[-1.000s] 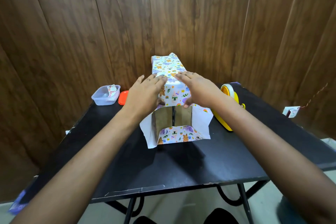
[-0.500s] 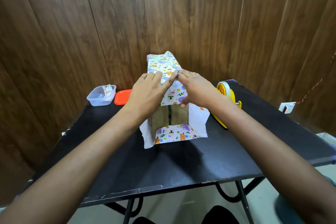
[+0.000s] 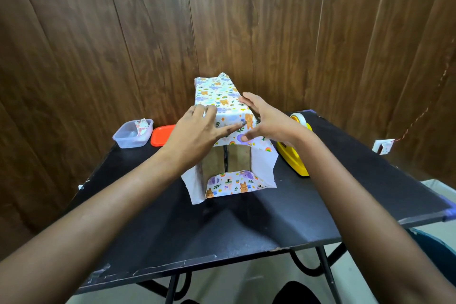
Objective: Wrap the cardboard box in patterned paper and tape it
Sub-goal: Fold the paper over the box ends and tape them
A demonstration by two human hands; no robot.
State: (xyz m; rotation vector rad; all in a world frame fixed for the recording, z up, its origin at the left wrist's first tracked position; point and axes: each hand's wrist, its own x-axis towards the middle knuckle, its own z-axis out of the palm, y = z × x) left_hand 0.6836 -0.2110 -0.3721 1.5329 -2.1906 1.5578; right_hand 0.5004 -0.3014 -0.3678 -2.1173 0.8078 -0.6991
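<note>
Left hand (image 3: 197, 131): fingers (image 3: 210, 111) straight, spread, flat on the patterned paper (image 3: 217, 92); thumb stretched rightward.
Right hand (image 3: 267, 121): fingers straight, close together, along the top right edge; thumb on the front flap.
Cardboard box (image 3: 238, 158): beneath both hands, near end uncovered, on the black surface (image 3: 246, 224).
Right of fingers: yellow tape dispenser (image 3: 296, 158).
Left: clear plastic container (image 3: 132, 136), orange lid (image 3: 161, 134).

Soft overhead light, wide-angle bending

Even indoor light is falling from above; a diffuse shadow is pooling on the matte black tabletop (image 3: 222, 224) below the fingers (image 3: 229, 129), while the dark wooden wall panels (image 3: 148, 32) above them are bowing outward.
</note>
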